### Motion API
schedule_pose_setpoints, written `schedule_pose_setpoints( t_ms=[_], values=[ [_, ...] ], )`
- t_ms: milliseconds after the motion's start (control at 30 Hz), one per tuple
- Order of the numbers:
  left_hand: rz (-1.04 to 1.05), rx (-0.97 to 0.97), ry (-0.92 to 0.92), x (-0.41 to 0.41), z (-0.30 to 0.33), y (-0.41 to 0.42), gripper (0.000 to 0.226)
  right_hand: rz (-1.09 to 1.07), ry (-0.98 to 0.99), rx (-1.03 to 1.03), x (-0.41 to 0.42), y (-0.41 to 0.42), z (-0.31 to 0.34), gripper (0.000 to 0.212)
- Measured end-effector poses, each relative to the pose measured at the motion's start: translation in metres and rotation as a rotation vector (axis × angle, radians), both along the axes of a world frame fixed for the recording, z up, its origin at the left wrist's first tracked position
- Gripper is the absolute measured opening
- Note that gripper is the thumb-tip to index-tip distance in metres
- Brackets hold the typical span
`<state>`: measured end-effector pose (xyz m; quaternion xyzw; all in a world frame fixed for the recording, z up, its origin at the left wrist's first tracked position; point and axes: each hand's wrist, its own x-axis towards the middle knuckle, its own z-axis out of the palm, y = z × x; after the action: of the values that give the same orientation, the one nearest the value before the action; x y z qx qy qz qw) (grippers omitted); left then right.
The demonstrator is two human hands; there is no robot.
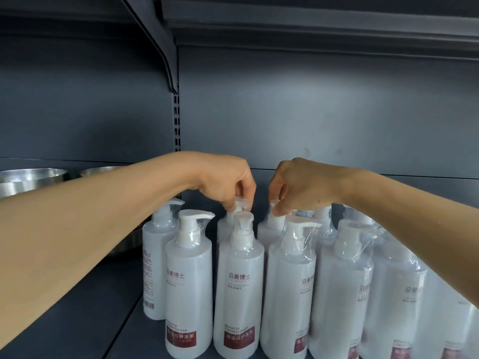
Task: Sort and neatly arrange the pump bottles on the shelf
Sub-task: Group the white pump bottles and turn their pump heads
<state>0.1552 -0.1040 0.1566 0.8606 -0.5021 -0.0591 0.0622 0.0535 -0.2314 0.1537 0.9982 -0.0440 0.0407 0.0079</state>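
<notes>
Pinching back-row pump bottles, left hand (228,182), right hand (298,187).

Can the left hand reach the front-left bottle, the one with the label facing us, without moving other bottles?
Probably yes. The left hand now pinches a back-row pump, but the front-left bottle stands at the shelf's front edge with nothing before or above it.

Both bare forearms reach forward and converge at centre. The left hand (228,182) hangs palm-down, wrist bent, its fingers (233,203) curled downward in a pinch. The right hand (298,187) mirrors it, thumb and fingers (278,209) pinched together below the knuckles.
</notes>
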Motion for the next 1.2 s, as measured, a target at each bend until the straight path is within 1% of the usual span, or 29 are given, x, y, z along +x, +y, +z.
schedule_pose_setpoints(
  t_ms=[67, 100, 200, 267, 300, 333, 367, 433, 500, 600, 733, 767, 833, 867, 933, 1033, 1200],
  values=[
    [0.03, 0.001, 0.029, -0.001, 0.002, 0.003, 0.03, -0.026, -0.008, -0.004, 0.005, 0.001, -0.003, 0.019],
    [0.056, -0.001, 0.06, -0.001, 0.004, 0.004, 0.031, -0.046, -0.008, 0.016, 0.006, 0.001, -0.003, 0.021],
    [0.174, -0.047, 0.142, -0.002, 0.009, 0.004, 0.02, -0.047, 0.031, 0.057, 0.003, -0.004, 0.003, 0.028],
    [0.248, -0.041, 0.109, -0.001, 0.009, -0.002, 0.035, 0.004, 0.045, 0.097, -0.002, -0.011, 0.014, 0.021],
    [0.267, -0.022, 0.083, -0.002, 0.007, -0.005, 0.041, 0.047, 0.057, 0.104, -0.004, -0.014, 0.019, 0.024],
    [0.271, -0.002, 0.053, -0.004, 0.005, -0.008, 0.042, 0.096, 0.089, 0.096, -0.006, -0.015, 0.022, 0.036],
    [0.267, 0.015, 0.026, -0.005, 0.003, -0.011, 0.04, 0.138, 0.134, 0.074, -0.006, -0.015, 0.021, 0.046],
    [0.257, 0.024, 0.004, -0.006, 0.002, -0.015, 0.03, 0.185, 0.193, 0.03, -0.002, -0.015, 0.013, 0.054],
    [0.237, 0.015, 0.006, -0.006, 0.003, -0.016, 0.018, 0.202, 0.176, 0.054, 0.003, -0.016, 0.006, 0.051],
    [0.188, -0.004, 0.007, -0.003, 0.004, -0.015, 0.012, 0.2, 0.176, 0.102, 0.007, -0.019, 0.006, 0.043],
    [0.142, 0.014, -0.047, 0.004, 0.006, -0.009, 0.018, 0.164, 0.182, 0.05, 0.01, -0.019, 0.007, 0.017],
    [0.13, 0.016, -0.049, 0.007, 0.006, -0.007, 0.02, 0.171, 0.182, 0.033, 0.011, -0.019, 0.006, 0.016],
    [0.11, 0.007, -0.027, 0.01, 0.006, -0.004, 0.022, 0.17, 0.181, 0.013, 0.012, -0.016, 0.005, 0.028],
    [0.103, -0.002, -0.012, 0.012, 0.005, -0.003, 0.022, 0.159, 0.18, 0.017, 0.012, -0.015, 0.005, 0.031],
    [0.097, -0.021, 0.025, 0.014, 0.004, -0.002, 0.017, 0.145, 0.196, 0.047, 0.011, -0.013, 0.006, 0.027],
    [0.099, -0.022, 0.085, 0.015, 0.001, -0.002, 0.011, 0.163, 0.192, 0.147, 0.01, -0.015, 0.008, 0.017],
    [0.075, -0.025, 0.139, 0.014, 0.002, -0.001, 0.008, 0.202, 0.19, 0.141, 0.01, -0.018, 0.009, 0.018]
  ],
)
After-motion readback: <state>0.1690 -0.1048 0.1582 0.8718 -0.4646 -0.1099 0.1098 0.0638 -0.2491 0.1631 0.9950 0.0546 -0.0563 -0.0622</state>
